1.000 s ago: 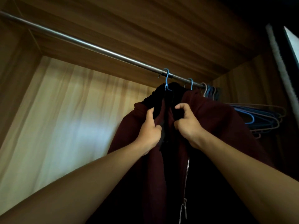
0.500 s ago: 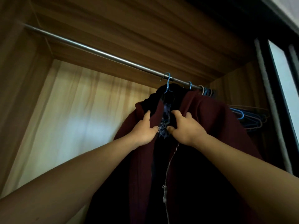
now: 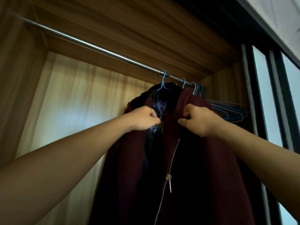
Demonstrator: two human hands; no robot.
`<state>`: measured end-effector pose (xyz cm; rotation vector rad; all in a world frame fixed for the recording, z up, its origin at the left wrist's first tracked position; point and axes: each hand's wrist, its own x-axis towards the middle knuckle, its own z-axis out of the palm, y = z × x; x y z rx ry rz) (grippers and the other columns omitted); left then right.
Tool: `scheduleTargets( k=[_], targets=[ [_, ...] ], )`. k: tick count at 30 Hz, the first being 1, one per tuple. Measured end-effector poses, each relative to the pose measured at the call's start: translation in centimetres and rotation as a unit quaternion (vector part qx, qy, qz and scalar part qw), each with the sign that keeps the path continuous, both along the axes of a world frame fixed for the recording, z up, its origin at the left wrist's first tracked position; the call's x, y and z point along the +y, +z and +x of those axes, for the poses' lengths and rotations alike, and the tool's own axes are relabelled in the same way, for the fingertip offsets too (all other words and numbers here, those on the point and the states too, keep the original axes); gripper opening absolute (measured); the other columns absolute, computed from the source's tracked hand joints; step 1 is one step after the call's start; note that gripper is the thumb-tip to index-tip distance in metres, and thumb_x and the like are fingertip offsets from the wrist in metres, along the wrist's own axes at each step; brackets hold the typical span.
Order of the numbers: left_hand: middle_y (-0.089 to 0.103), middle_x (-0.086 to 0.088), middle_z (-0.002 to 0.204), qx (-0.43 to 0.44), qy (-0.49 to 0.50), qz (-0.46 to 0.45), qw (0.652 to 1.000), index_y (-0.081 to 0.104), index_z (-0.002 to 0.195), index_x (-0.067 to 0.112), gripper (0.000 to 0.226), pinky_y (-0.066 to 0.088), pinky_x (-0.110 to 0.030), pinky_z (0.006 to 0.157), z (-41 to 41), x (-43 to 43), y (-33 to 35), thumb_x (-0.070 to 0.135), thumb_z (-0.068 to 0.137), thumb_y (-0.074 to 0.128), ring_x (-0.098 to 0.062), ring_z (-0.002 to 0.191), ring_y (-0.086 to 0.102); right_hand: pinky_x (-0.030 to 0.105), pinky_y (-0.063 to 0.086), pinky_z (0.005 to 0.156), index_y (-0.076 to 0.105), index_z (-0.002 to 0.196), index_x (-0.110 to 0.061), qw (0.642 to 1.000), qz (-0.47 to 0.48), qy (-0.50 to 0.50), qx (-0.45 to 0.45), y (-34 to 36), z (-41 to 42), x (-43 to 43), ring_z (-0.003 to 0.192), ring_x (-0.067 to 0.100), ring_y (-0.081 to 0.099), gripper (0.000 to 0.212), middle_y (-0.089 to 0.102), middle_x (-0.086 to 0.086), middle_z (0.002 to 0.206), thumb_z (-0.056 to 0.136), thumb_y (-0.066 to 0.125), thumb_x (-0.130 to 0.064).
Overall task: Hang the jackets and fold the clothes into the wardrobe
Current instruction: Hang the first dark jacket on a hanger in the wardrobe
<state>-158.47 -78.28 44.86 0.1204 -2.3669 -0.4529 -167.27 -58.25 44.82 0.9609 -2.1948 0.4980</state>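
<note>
Two grips, left hand (image 3: 142, 118) and right hand (image 3: 200, 121), each pinch one maroon jacket (image 3: 215, 159) below one rail (image 3: 97, 49).

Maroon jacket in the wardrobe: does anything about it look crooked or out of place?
Slightly. The maroon jacket hangs at the rail with its zip slider only partway up, so the collar gapes over a dark printed garment underneath. The left hand and right hand grip the collar edges. Nothing looks damaged.
</note>
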Motion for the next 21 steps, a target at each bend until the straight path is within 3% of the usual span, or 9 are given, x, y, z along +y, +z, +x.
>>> scheduleTargets(
  k=[3,6,12,16,21],
  targets=[
    [0.069,0.002,0.105,-0.049,-0.005,-0.043,0.998,0.072,0.102,0.019,0.022,0.05,-0.034,0.097,0.8,1.9,-1.1,0.037,0.093,0.065,-0.015,0.102,0.063,0.046,0.062,0.066,0.062,0.092,-0.018,0.997,0.032,-0.005,-0.072,-1.5,0.8,1.7,0.069,0.031,0.072,0.028,0.072,0.009,0.086,0.094,0.063,-0.046],
    [0.07,0.003,0.096,-0.063,-0.028,-0.077,0.995,0.072,0.097,0.022,0.018,0.051,-0.032,0.087,0.5,4.4,-2.7,0.038,0.091,0.067,-0.014,0.093,0.064,0.044,0.063,0.06,0.064,0.092,-0.019,0.993,0.049,-0.035,-0.099,-3.2,2.2,4.6,0.063,0.032,0.073,0.025,0.074,0.011,0.081,0.093,0.064,-0.044],
    [0.065,-0.001,0.084,-0.138,-0.109,-0.104,0.979,0.072,0.098,0.02,0.017,0.054,-0.032,0.07,-1.6,11.8,-6.3,0.035,0.092,0.065,-0.019,0.076,0.06,0.043,0.064,0.065,0.065,0.104,-0.011,0.959,0.138,-0.178,-0.172,-7.0,5.0,13.1,0.079,0.037,0.075,0.031,0.073,0.017,0.093,0.099,0.055,-0.041],
    [0.072,-0.014,0.105,-0.185,-0.164,-0.113,0.962,0.07,0.101,0.016,0.022,0.056,-0.032,0.07,-3.6,17.6,-8.1,0.034,0.094,0.062,-0.018,0.079,0.06,0.045,0.064,0.072,0.065,0.113,-0.006,0.932,0.134,-0.261,-0.214,-8.8,7.0,21.1,0.088,0.034,0.074,0.035,0.073,0.017,0.098,0.101,0.054,-0.038],
    [0.063,-0.013,0.091,-0.234,-0.223,-0.154,0.934,0.066,0.1,0.006,0.029,0.05,-0.029,0.06,-4.9,26.3,-10.7,0.033,0.095,0.057,-0.021,0.073,0.054,0.044,0.064,0.077,0.065,0.115,-0.007,0.896,0.102,-0.339,-0.269,-11.8,9.4,31.0,0.092,0.032,0.073,0.038,0.072,0.016,0.102,0.1,0.057,-0.041]
  ],
)
